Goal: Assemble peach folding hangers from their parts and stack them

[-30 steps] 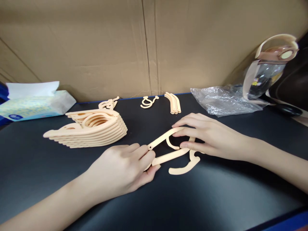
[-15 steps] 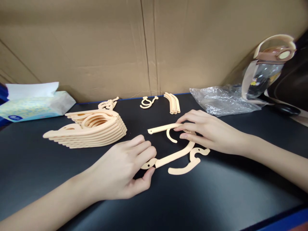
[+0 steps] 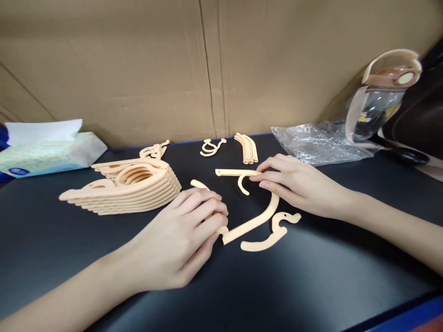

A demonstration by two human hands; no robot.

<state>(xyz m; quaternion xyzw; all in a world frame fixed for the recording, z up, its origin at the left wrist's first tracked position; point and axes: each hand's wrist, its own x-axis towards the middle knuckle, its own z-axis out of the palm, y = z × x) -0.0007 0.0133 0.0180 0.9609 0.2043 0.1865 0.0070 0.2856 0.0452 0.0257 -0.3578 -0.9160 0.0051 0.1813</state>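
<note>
My right hand (image 3: 294,184) grips a cream folding-hanger frame near its bend. The frame's straight arm (image 3: 233,173) points left, with a small curved hook (image 3: 242,185) below it. The frame's lower arm (image 3: 252,223) slopes down to the left. At that arm's end, my left hand (image 3: 188,235) is closed on a curved hanger piece (image 3: 200,184). One end of this piece sticks out above the fingers and the other meets the lower arm; its middle is hidden. A loose hooked hanger piece (image 3: 268,240) lies just right of the lower arm.
A stack of folded hangers (image 3: 128,189) stands at the left, before a tissue pack (image 3: 51,152). Small hanger parts (image 3: 154,151), hooks (image 3: 212,148) and several curved strips (image 3: 247,148) lie along the back. A clear plastic bag (image 3: 314,143) and a bottle (image 3: 382,101) are at the right.
The curved piece in my left hand has turned, so one end now shows above the fingers. My left thumb has drawn in under them. The frame's upper arm has shifted up slightly.
</note>
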